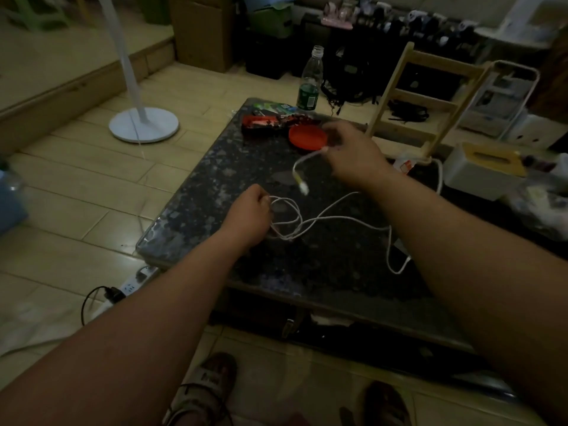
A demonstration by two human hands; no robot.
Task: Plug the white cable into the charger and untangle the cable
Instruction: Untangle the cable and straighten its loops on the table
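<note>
Both hands work the cable (319, 218) above a dark speckled table (215, 179). Left hand (249, 215) is curled into a loose fist near the table's left edge, its grip pinching several white loops gathered at the fingers. Right hand (353, 155) is raised farther back, over the table's middle, its grip pressed together on the cable a short way from one end; from there a short length curves down and hangs free, ending in a small white plug (303, 188) that is blurred. From the loops by the left hand, strands run right across the table, cross one another, and one bends down toward the near right, passing behind the right forearm. Whether the cable is knotted there I cannot tell. No charger can be made out with certainty.

At the table's far side lie a round red lid (307, 137), just beyond the right hand, and a red tray (261, 123) with dark bits. A clear bottle (310, 79) with a green label stands at the far edge. A white tissue box (482, 170) sits to the right. On the floor to the left stand a white fan base (144, 124) and, nearer, a power strip (132, 285) with a black plug in it.
</note>
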